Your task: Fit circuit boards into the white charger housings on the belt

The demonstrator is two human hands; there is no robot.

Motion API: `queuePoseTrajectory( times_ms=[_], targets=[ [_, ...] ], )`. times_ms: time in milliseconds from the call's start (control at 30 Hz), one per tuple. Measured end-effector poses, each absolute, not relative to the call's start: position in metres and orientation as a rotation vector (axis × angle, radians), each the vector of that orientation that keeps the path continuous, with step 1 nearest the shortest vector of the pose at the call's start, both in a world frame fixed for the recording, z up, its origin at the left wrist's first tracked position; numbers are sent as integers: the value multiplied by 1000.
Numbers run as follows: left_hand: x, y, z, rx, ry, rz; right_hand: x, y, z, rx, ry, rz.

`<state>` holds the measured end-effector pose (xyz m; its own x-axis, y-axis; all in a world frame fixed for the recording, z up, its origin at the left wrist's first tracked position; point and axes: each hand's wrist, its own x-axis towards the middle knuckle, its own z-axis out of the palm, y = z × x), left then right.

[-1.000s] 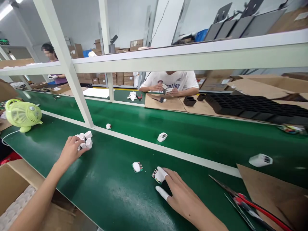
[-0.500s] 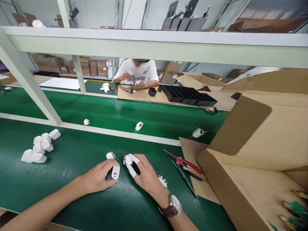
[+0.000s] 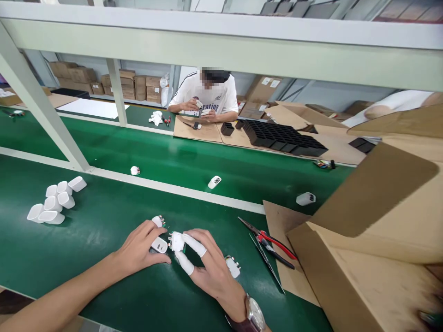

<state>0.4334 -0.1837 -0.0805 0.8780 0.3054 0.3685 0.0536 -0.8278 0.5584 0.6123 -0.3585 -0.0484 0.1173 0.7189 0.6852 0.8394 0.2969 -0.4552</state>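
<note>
My left hand (image 3: 138, 246) has its fingers closed around a white plastic charger casing (image 3: 159, 245), whose end with dark port slots faces me. Thumb and finger of my right hand (image 3: 207, 265), both in white finger cots, pinch a charger core (image 3: 177, 241), a white block with small metal parts and some green board. Its left side sits close to the casing; whether they touch is unclear. Just beyond my left fingers lies another charger core (image 3: 158, 221), partly covered. A further white core (image 3: 232, 266) rests beside my right wrist.
Several white casings (image 3: 51, 203) stand grouped at left. Red-and-black pliers (image 3: 266, 240) and tweezers (image 3: 266, 263) lie right, near an open cardboard box (image 3: 332, 267). A green belt with white chargers (image 3: 214, 182) runs past a frame post (image 3: 65, 110). A co-worker (image 3: 207, 97) sits opposite.
My right hand has moved slightly left, bringing the charger core up to the casing. The casing is tilted differently in my left hand. The camera view has shifted.
</note>
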Motion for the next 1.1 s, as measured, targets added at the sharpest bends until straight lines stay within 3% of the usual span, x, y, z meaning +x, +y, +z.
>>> queuePoseTrajectory(
  times_ms=[233,533,1100],
  targets=[
    [432,-184,-72,2342,145,279,610,-357,-52,-1462,-1609,-125],
    [436,-191,-80,2713,338,857,592,-356,-69,-1406,-1650,-66],
    [440,-196,-73,2797,217,996,587,-350,-70,-1445,-1771,-109]
  ],
)
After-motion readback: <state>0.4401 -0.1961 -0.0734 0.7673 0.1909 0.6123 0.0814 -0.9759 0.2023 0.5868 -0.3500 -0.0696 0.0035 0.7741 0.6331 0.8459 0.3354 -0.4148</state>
